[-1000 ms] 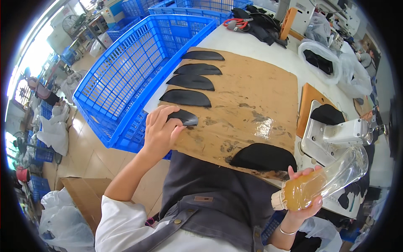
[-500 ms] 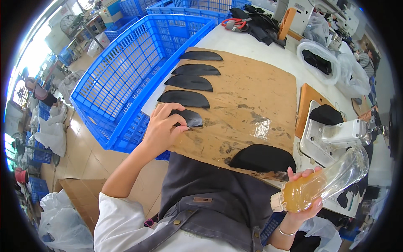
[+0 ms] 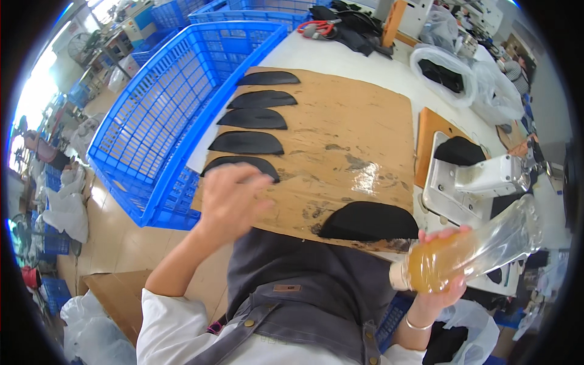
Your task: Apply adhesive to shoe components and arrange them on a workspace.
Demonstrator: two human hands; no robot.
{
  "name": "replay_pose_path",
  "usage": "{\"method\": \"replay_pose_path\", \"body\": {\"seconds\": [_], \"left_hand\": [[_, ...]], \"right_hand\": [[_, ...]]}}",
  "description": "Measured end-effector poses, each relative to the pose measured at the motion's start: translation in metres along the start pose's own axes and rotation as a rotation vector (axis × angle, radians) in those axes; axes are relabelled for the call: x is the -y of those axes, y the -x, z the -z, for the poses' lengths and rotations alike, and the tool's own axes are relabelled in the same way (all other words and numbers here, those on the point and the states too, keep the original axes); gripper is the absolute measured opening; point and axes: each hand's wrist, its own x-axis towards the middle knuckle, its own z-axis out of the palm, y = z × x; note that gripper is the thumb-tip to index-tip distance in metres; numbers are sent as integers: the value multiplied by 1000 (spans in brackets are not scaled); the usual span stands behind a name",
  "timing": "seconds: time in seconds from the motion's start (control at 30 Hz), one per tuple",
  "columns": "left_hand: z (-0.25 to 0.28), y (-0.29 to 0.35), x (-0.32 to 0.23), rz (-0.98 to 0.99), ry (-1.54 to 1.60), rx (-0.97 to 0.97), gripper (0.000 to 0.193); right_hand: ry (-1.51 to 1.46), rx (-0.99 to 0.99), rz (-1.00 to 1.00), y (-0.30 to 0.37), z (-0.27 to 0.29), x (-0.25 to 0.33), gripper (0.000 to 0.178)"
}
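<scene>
My left hand, blurred by motion, hovers at the nearest of the half-moon black pieces and covers part of it. The thumb and fingers look apart, with nothing seen between them. Several like pieces lie flat in a column along the left side of a stained brown board. My right hand is wrapped round a clear plastic bottle of amber liquid, tilted with its pale capped end low and to the left. Close to it, a larger black half-moon piece rests on the board's near right edge.
A blue plastic crate stands against the left of the white table. Red-handled scissors and black cloth lie at the back. To the right are a white machine and a plastic bag of black pieces.
My left hand has let go of the nearest black piece and drawn slightly back toward me; that piece now lies flat. The bottle stays in my right hand. The whole view has shifted a little.
</scene>
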Motion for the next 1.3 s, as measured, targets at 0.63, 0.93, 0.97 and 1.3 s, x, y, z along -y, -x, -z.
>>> {"method": "replay_pose_path", "body": {"seconds": [0.63,0.93,0.97,1.3], "left_hand": [[-43,13,-44,-404,398,60,38],[-36,6,-47,-443,387,155,41],[-37,7,-47,-432,384,157,40],[-47,14,-46,-429,353,128,39]], "right_hand": [[758,409,120,-46,-75,-62,46],[1160,445,436,-46,-70,-59,29],[1056,361,437,-46,-70,-58,32],[1098,-5,315,-38,-16,-7,65]]}}
